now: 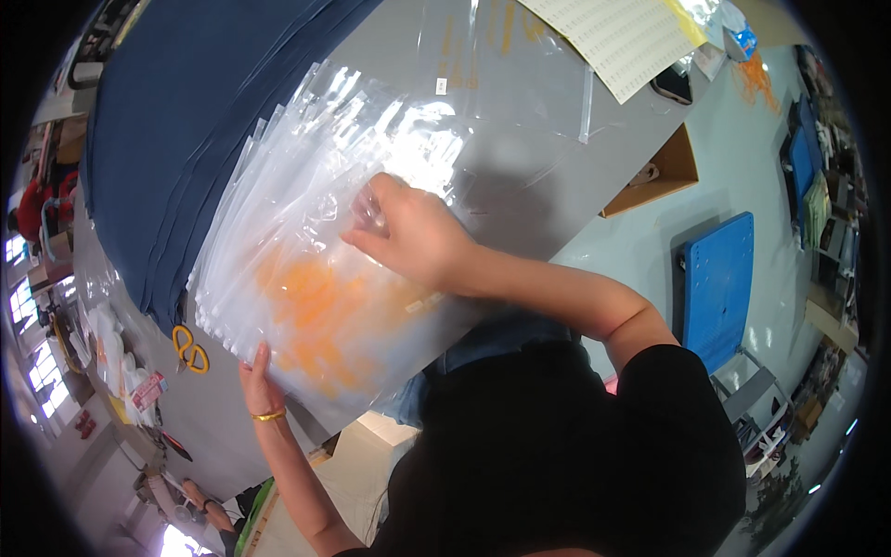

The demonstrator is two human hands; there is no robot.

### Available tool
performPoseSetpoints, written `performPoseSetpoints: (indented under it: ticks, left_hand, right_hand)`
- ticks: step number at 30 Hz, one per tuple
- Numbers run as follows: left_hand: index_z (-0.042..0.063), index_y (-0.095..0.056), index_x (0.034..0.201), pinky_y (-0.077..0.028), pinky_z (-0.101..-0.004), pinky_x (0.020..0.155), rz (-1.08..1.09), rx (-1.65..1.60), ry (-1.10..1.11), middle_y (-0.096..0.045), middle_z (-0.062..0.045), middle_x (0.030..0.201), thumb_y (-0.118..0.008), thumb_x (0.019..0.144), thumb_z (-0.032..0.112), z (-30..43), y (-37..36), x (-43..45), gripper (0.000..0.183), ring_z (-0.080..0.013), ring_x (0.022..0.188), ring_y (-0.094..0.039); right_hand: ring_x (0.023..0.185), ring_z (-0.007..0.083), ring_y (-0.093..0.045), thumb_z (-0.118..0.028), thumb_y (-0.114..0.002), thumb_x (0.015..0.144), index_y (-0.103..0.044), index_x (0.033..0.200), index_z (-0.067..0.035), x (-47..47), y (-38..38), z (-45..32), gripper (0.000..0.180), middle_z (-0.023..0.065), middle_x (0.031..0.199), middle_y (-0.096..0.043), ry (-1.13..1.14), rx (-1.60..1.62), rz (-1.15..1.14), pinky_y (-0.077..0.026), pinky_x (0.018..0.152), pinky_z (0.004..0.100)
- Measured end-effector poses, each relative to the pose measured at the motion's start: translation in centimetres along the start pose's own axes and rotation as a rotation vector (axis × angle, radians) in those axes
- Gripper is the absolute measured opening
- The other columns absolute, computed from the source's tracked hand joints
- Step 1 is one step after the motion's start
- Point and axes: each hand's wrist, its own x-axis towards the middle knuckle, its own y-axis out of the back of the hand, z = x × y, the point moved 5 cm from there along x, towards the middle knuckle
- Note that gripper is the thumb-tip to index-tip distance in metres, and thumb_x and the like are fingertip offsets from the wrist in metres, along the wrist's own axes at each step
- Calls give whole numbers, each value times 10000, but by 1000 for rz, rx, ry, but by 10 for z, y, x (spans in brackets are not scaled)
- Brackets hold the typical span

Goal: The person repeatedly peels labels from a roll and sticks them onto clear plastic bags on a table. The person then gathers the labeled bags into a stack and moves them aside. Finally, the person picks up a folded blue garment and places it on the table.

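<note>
A fanned stack of clear plastic zip bags (278, 184) with orange print lies on the grey table before me. My left hand (263, 386) grips the near-left edge of the stack, thumb on top, other fingers mostly hidden below. Over the middle of the stack, my right hand (418, 233) is slightly blurred, its fingers curled around clear film. Some fingertips show through the plastic. Folded navy fabric (174, 139) is piled beyond the bags, close to their far edge. Yellow-handled scissors (189, 349) lie left of the stack, blades partly covered.
Another clear bag (515, 90), a printed sheet (619, 42) and a phone (674, 86) occupy the table's right end. A cardboard box (661, 174) and a blue chair (720, 292) stand beyond the right edge. Another person's hand (195, 494) appears at lower left.
</note>
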Motion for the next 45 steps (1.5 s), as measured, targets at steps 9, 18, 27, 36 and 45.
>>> performPoseSetpoints:
  ticks: [9,18,27,36,45]
  left_hand:
    - [20,-594,1327,-508,-347,991,39,-33,53,-687,-71,1236,-721,958,112,2,-2,-7,401,-165,1105,-648]
    - [32,-585,1354,-503,-358,1007,72,1,41,-667,-70,1288,-705,969,109,2,-1,-9,410,-172,1140,-638]
    - [35,-583,1358,-489,-346,1020,106,-10,60,-664,-67,1291,-724,956,115,0,-2,-8,434,-169,1156,-627]
    - [29,-570,1360,-491,-349,1015,104,-25,42,-678,-66,1246,-765,927,104,3,-11,-9,481,-169,1137,-634]
    - [6,-616,1314,-508,-360,1016,68,-116,8,-702,-81,1197,-765,924,106,24,-67,-13,429,-210,1109,-666]
  right_hand:
    - [815,322,-655,-172,-808,859,-647,1229,-43,-17,72,-7,423,115,1045,-692,208,-416,315,-545,741,396]
    - [1002,275,-622,-22,-750,854,-735,1134,-47,-27,153,33,282,17,1260,-709,406,-899,326,-530,872,361]
    - [1063,297,-623,-96,-750,879,-725,1185,-47,-32,169,34,310,33,1298,-697,402,-1032,325,-524,904,388]
    - [1261,438,-547,-285,-806,878,-486,1411,96,-20,100,-9,729,282,1432,-543,414,-647,182,-451,1076,482]
    - [1331,480,-479,-320,-769,903,-389,1452,167,5,51,-4,826,348,1437,-504,323,-529,2,-402,1139,480]
